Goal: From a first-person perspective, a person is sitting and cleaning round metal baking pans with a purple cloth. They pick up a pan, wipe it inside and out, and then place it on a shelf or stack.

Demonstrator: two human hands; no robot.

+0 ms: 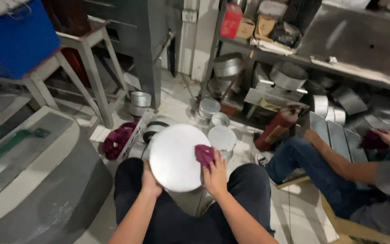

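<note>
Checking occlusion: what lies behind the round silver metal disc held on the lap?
Behind the round silver metal disc, a smaller lidded metal tin and stacked tins show partly. The disc hides their lower parts and the floor beneath.

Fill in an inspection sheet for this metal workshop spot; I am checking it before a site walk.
Surface: tiled floor, no bench; the work rests over the person's lap.
Job's things: round metal disc; magenta cloth pressed on its right edge.
Clutter: round metal tins on the floor, a second magenta cloth, red fire extinguisher lying by the shelf.
Hands: left hand grips the disc's lower left edge; right hand holds the cloth against it.
Cables: nothing seen.
Surroundings: metal shelf with boxes and ductwork, blue bin, a co-worker seated to the right.
</note>
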